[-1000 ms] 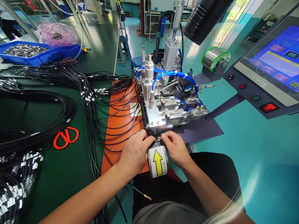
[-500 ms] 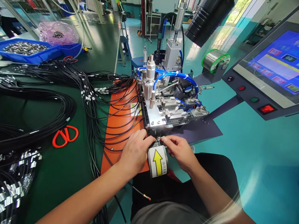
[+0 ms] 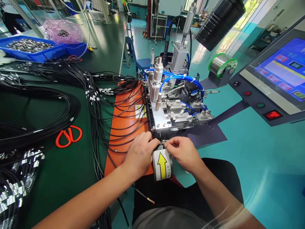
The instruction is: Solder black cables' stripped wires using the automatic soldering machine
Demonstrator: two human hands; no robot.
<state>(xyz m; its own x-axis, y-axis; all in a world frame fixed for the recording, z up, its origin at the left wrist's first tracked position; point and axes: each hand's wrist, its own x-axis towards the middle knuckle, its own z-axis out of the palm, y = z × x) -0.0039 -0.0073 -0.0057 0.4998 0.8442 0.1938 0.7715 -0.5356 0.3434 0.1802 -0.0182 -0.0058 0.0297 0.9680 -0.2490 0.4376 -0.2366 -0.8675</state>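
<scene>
My left hand (image 3: 141,152) is closed at the front edge of the machine (image 3: 162,119), its thumb and index finger pinching a cable end that the fingers mostly hide. My right hand (image 3: 184,152) faces it from the right, with thumb and forefinger pressed together on the thin wires (image 3: 163,141) of that end. Just below the fingertips sits a round drum (image 3: 162,165) bearing a yellow arrow label. Black cables (image 3: 126,127) run across the orange plate (image 3: 119,111) into the machine's side. Below my left wrist hangs another cable end with coloured wires bared (image 3: 150,200).
On the green table at left lie bundled black cables (image 3: 64,98), red-handled scissors (image 3: 69,136) and a blue tray (image 3: 30,54) of small metal parts. A solder spool (image 3: 221,65) stands behind the machine, and a screen panel (image 3: 283,73) juts in at right.
The view has shifted slightly, moving the scene a little rightward. My right hand's fingers have curled in more, still pinching by the wires; my left hand stays at the same spot.
</scene>
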